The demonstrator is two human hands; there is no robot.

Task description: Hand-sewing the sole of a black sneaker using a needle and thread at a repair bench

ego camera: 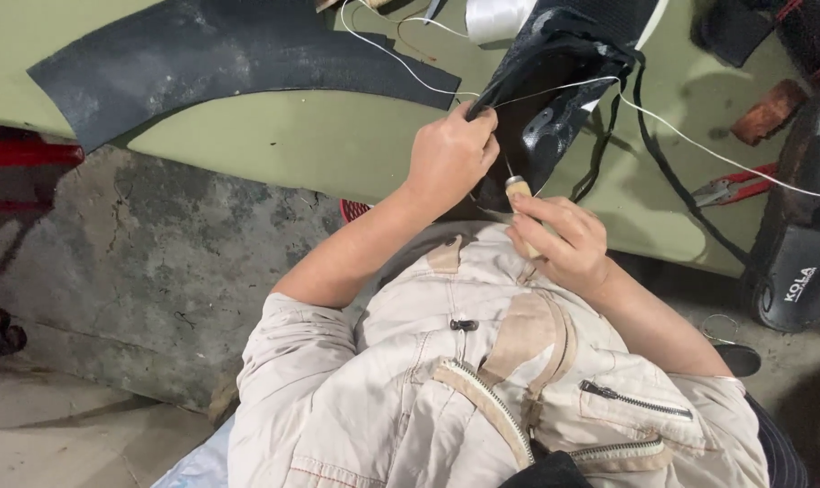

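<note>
A black shoe (555, 81) lies tilted on the green table (320, 136), its heel end toward me. My left hand (451, 154) grips the shoe's near edge with the fingers closed on it. My right hand (564, 239) holds a wooden-handled awl (518, 194), its metal tip pointing up into the shoe's side. A white thread (699, 145) runs from the shoe to the right, and another strand (383, 45) loops off to the upper left. Black laces (650, 145) hang from the shoe.
A curved black rubber sheet (211, 63) lies on the table's left. Red-handled pliers (735, 185), a brown block (770, 110) and another black shoe (803, 244) sit at the right. Concrete floor (112, 271) lies below the table edge.
</note>
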